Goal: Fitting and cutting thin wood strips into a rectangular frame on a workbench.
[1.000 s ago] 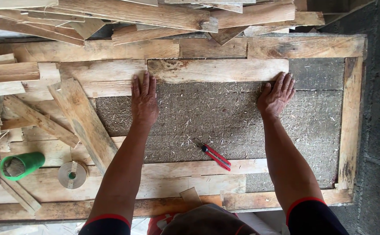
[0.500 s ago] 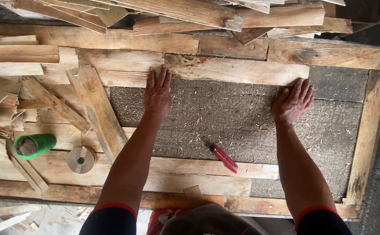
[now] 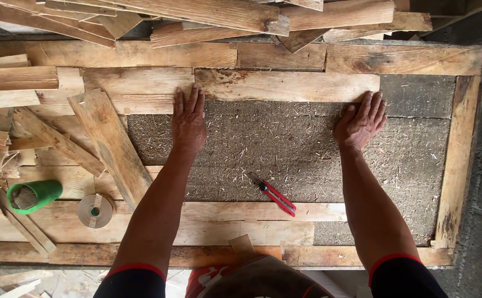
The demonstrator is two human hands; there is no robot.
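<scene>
Both hands, left hand (image 3: 188, 122) and right hand (image 3: 361, 122), lay flat and empty against the plank (image 3: 288, 86); even pressure at both ends would seat it squarely.

You're in a rough woodworking shop. Your left hand (image 3: 188, 122) and right hand (image 3: 361, 123) lie flat on a big wooden frame (image 3: 457, 160) over coarse fibre board (image 3: 285, 149). Offcut planks (image 3: 208, 14) are piled just beyond your fingertips, more scraps (image 3: 59, 140) left of the left hand. Red-handled pliers (image 3: 274, 194) sit between your forearms, a tape roll (image 3: 95, 210) near the left elbow.
</scene>
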